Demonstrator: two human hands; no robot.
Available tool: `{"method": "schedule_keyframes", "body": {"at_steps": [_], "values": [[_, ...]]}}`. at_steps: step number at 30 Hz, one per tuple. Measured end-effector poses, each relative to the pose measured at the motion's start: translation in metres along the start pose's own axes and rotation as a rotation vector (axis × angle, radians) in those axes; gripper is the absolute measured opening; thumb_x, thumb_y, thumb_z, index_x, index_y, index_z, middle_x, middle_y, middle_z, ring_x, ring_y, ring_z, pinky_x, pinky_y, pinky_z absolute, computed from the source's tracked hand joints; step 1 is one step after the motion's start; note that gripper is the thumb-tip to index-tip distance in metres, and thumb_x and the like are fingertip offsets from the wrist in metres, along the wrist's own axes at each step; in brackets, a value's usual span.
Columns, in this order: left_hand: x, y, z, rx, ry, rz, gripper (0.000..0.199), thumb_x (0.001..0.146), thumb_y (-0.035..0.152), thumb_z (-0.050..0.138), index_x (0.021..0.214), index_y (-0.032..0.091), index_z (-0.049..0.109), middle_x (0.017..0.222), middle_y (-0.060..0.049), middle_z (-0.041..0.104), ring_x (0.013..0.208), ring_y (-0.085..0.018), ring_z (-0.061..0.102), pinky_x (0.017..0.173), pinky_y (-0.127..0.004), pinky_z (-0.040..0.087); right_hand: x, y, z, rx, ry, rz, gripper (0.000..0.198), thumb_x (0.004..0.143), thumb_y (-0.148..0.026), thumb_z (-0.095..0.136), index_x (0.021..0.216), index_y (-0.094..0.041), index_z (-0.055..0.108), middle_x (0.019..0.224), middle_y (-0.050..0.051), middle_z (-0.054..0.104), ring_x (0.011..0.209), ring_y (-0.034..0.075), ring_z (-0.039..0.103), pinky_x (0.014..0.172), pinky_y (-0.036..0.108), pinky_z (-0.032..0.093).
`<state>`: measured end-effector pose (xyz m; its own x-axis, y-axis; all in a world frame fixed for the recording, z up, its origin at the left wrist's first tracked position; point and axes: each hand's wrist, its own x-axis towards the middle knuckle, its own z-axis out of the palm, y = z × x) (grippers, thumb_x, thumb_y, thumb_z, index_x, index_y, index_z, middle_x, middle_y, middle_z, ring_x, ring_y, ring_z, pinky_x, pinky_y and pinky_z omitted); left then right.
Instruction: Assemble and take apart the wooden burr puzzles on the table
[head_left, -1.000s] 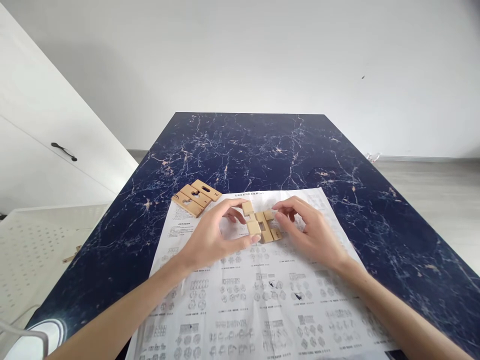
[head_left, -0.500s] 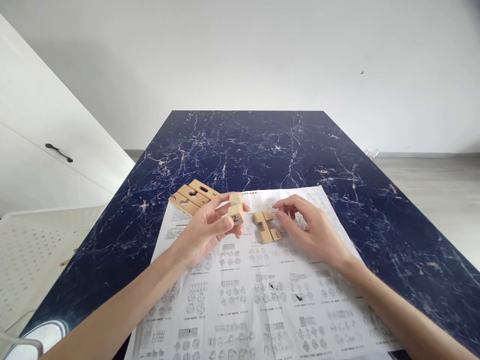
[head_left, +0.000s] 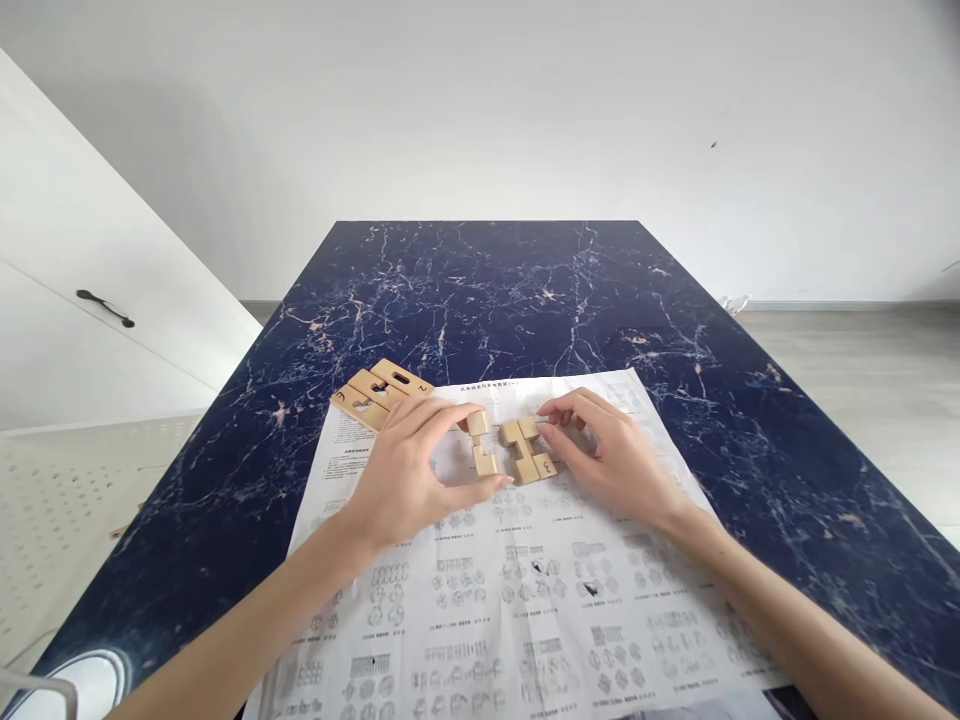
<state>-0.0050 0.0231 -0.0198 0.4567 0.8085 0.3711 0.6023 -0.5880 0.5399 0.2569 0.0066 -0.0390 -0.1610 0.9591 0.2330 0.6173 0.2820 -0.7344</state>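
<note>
Between the thumb and fingers of my left hand (head_left: 412,460) is a notched wooden puzzle piece (head_left: 481,445), held at its two ends and low over the paper or on it. Just right of it lie two more notched wooden pieces (head_left: 527,450) side by side, the nearer end of one marked 3. My right hand (head_left: 611,450) rests at their right side, fingers bent, thumb and index fingertip by the far right corner; whether they press on the wood I cannot tell. Beneath everything is a printed instruction sheet (head_left: 480,550) with small puzzle diagrams.
Flat wooden pieces with cutouts and black numbers (head_left: 379,390) lie at the sheet's upper left corner. The dark blue marbled table (head_left: 480,290) reaches toward the wall. A white perforated surface (head_left: 60,490) and a round white object (head_left: 94,685) are at the left.
My left hand has turned over and lowered its piece beside the pair, so the face marked 2 no longer shows. My right hand stays by the pair.
</note>
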Motion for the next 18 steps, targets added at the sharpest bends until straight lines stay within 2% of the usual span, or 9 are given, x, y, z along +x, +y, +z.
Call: {"method": "schedule_keyframes", "body": {"at_steps": [3, 6, 9, 13, 16, 18], "values": [[0.0010, -0.0035, 0.0022, 0.083, -0.027, -0.006, 0.055, 0.084, 0.054, 0.086, 0.127, 0.022, 0.069, 0.123, -0.010, 0.068, 0.120, -0.033, 0.062, 0.104, -0.053, 0.054, 0.0005, -0.0009, -0.0020, 0.005, -0.001, -0.009, 0.012, 0.104, -0.032, 0.062, 0.110, -0.024, 0.069, 0.105, 0.008, 0.069, 0.093, 0.024, 0.065, 0.077, 0.038, 0.056], [0.0011, -0.0039, 0.0044, 0.102, -0.060, -0.040, 0.052, 0.090, 0.052, 0.079, 0.131, 0.023, 0.068, 0.131, -0.011, 0.062, 0.128, -0.035, 0.057, 0.112, -0.057, 0.050, -0.0004, -0.0031, -0.0036, 0.019, -0.047, -0.066, 0.018, 0.103, -0.035, 0.064, 0.117, -0.025, 0.068, 0.112, 0.009, 0.068, 0.101, 0.026, 0.066, 0.088, 0.044, 0.058], [0.0001, -0.0029, 0.0058, 0.083, -0.103, -0.047, 0.054, 0.095, 0.053, 0.073, 0.140, 0.023, 0.064, 0.140, -0.013, 0.057, 0.136, -0.038, 0.051, 0.117, -0.061, 0.044, -0.0031, -0.0044, -0.0031, 0.007, -0.119, -0.140, 0.036, 0.098, -0.043, 0.071, 0.130, -0.027, 0.064, 0.130, 0.012, 0.061, 0.118, 0.031, 0.063, 0.100, 0.050, 0.058], [-0.0012, -0.0014, 0.0061, 0.013, -0.156, -0.058, 0.064, 0.095, 0.054, 0.075, 0.150, 0.029, 0.053, 0.151, -0.013, 0.051, 0.143, -0.040, 0.046, 0.117, -0.063, 0.043, -0.0070, -0.0041, 0.0013, -0.084, -0.179, -0.168, 0.065, 0.092, -0.049, 0.079, 0.149, -0.032, 0.054, 0.145, 0.015, 0.050, 0.127, 0.036, 0.058, 0.105, 0.059, 0.058], [-0.0018, -0.0010, 0.0060, -0.010, -0.159, -0.043, 0.065, 0.094, 0.051, 0.076, 0.150, 0.030, 0.052, 0.154, -0.012, 0.050, 0.145, -0.040, 0.044, 0.119, -0.063, 0.042, -0.0080, -0.0047, 0.0042, -0.111, -0.193, -0.175, 0.064, 0.092, -0.047, 0.079, 0.150, -0.034, 0.055, 0.146, 0.015, 0.049, 0.132, 0.039, 0.053, 0.106, 0.062, 0.057], [-0.0021, -0.0011, 0.0058, -0.013, -0.165, -0.024, 0.063, 0.095, 0.050, 0.076, 0.149, 0.030, 0.052, 0.154, -0.012, 0.051, 0.145, -0.040, 0.044, 0.119, -0.063, 0.041, -0.0075, -0.0061, 0.0043, -0.066, -0.204, -0.165, 0.058, 0.091, -0.047, 0.080, 0.144, -0.033, 0.059, 0.145, 0.015, 0.050, 0.130, 0.038, 0.054, 0.103, 0.059, 0.059]]}}
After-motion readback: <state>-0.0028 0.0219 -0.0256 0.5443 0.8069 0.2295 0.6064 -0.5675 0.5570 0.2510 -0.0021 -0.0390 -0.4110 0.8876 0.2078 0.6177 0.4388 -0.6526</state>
